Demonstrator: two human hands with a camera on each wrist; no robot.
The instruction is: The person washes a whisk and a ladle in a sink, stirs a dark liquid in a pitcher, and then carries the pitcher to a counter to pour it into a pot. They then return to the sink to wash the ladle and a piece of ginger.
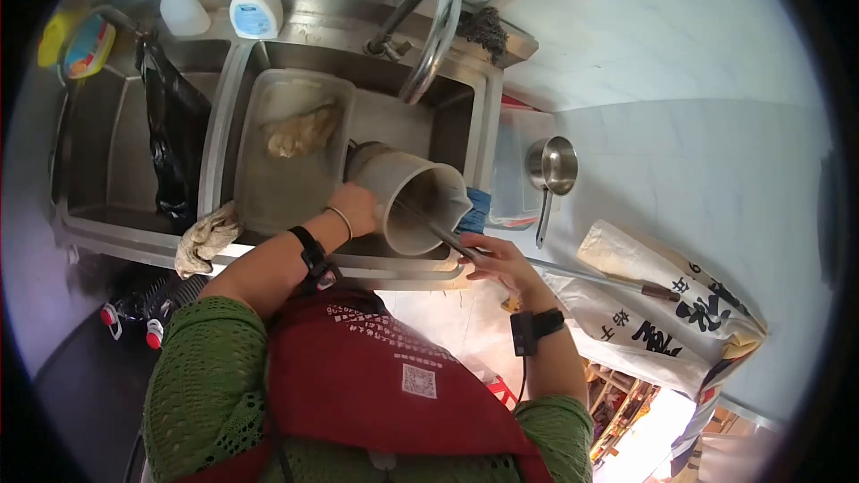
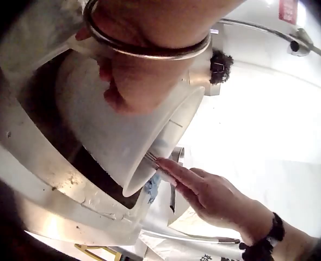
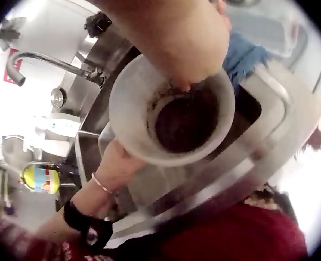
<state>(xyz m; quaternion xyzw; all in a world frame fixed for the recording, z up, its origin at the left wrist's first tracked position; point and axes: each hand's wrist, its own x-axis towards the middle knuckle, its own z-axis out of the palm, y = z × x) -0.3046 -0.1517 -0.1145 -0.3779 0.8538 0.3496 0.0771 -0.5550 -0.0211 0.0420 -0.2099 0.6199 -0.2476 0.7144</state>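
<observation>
A large translucent plastic jug (image 1: 420, 206) is tilted over the right sink basin, its mouth and spout turned toward the person. My left hand (image 1: 356, 207) grips it at the side, fingers curled. The right hand (image 1: 503, 261) holds a thin metal handle (image 1: 447, 237) that slants into the jug's mouth; its far end is hidden inside. Dark brown matter (image 3: 186, 124) coats the jug's bottom in the right wrist view. Beside the jug, a clear plastic tub (image 1: 295, 188) of cloudy water holds a pale, soft-looking lump (image 1: 302, 131).
A curved faucet (image 1: 438, 31) arches over the right basin. Along the back ledge stands a pump bottle (image 1: 256, 4). A black plastic bag (image 1: 173, 130) hangs in the left basin, and a rag (image 1: 208, 241) lies on the front rim. To the right is a small metal saucepan (image 1: 557, 165).
</observation>
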